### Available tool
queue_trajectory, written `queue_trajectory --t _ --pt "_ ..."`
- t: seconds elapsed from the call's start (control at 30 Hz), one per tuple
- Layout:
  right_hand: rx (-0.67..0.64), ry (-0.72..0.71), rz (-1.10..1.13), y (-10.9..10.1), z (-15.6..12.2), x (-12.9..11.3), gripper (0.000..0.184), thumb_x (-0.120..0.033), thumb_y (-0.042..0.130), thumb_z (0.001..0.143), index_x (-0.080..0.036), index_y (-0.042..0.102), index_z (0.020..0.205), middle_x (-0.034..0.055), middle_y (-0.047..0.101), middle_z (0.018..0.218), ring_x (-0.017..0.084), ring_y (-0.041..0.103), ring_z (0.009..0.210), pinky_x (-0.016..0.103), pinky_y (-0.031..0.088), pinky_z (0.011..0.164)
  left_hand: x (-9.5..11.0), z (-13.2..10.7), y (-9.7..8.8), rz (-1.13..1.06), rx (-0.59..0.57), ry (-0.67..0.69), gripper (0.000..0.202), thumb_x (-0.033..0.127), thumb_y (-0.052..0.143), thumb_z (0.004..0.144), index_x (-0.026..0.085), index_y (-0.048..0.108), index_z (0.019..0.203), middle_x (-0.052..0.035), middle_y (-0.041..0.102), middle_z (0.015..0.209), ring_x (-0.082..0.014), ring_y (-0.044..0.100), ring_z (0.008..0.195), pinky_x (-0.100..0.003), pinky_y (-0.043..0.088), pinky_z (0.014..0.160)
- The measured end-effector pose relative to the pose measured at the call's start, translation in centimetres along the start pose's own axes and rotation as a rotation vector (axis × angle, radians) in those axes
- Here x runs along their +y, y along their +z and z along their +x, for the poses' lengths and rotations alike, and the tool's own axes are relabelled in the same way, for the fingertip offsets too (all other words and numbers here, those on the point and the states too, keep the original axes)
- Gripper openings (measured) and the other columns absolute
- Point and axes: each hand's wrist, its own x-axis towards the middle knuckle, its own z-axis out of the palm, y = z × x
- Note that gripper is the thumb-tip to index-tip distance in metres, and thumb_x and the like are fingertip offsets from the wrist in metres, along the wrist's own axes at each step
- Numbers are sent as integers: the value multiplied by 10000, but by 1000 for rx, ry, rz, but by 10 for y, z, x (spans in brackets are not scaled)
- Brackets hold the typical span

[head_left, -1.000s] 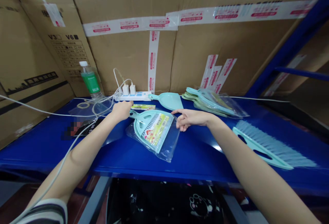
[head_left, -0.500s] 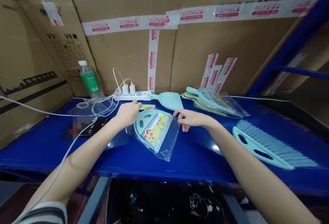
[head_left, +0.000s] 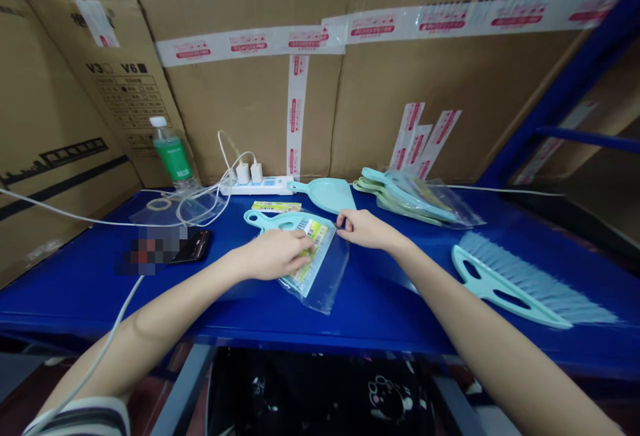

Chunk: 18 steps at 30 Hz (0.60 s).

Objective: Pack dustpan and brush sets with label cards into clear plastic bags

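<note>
A mint-green dustpan (head_left: 280, 221) with a colourful label lies partly inside a clear plastic bag (head_left: 325, 276) on the blue shelf (head_left: 380, 303). My left hand (head_left: 275, 255) rests flat on top of the dustpan, fingers spread over the label. My right hand (head_left: 361, 229) pinches the bag's upper right edge, fingers closed on the plastic. The dustpan's handle sticks out of the bag toward the left.
A loose dustpan (head_left: 327, 194), a stack of bagged dustpans (head_left: 415, 197), a mint brush (head_left: 525, 283), a yellow label strip (head_left: 277, 207), a power strip with chargers (head_left: 255, 185), a green-labelled bottle (head_left: 173, 156), a phone (head_left: 190, 247) and cables. Cardboard boxes (head_left: 400, 89) wall the back.
My left hand left the dustpan's handle and moved right onto the dustpan's face. My right hand closed on the bag's edge. The dustpan sits deeper in the bag.
</note>
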Motion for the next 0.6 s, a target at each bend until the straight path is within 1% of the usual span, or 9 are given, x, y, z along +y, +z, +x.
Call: queue_trajectory --t 0.07,0.13,0.23,0.33,0.47,0.6 --pt "16 -1 -67 -1 0 0 53 -143 532 776 -184 555 754 12 614 668 157 587 666 240 393 592 1 -1 0 -37 5 38 215 279 460 906 163 585 1036 -46 631 938 -153 601 712 -244 403 593" --pt "10 18 -112 -2 -1 -1 90 -149 510 784 -188 574 734 28 637 698 167 594 685 246 383 593 3 -2 0 -68 9 77 241 329 485 899 159 576 1043 -45 640 932 -148 597 692 -238 390 576" --pt "8 34 -179 -5 -4 -4 139 -147 478 794 -188 595 731 43 653 731 178 597 712 252 368 593 5 -3 -1 -96 -25 122 304 400 521 876 158 568 1054 -29 645 863 -132 572 614 -229 352 526" --pt "-11 35 -225 -8 -6 -6 160 -139 462 793 -190 607 750 47 659 764 180 594 733 251 355 586 7 -4 -2 -100 -52 145 319 416 557 852 162 567 1044 -14 642 829 -121 555 575 -225 334 511" --pt "-46 53 -266 -13 -9 -6 158 -135 458 771 -202 597 736 36 651 785 179 583 748 247 330 558 8 -4 -1 -73 -52 152 334 407 588 829 165 554 1056 -24 654 877 -134 575 601 -234 346 523" --pt "-127 54 -272 -19 -13 -3 123 -138 472 724 -210 552 665 15 621 744 168 555 718 246 319 541 10 -4 0 -11 -65 139 474 447 576 821 138 496 1171 -63 673 913 -186 617 674 -266 391 558"
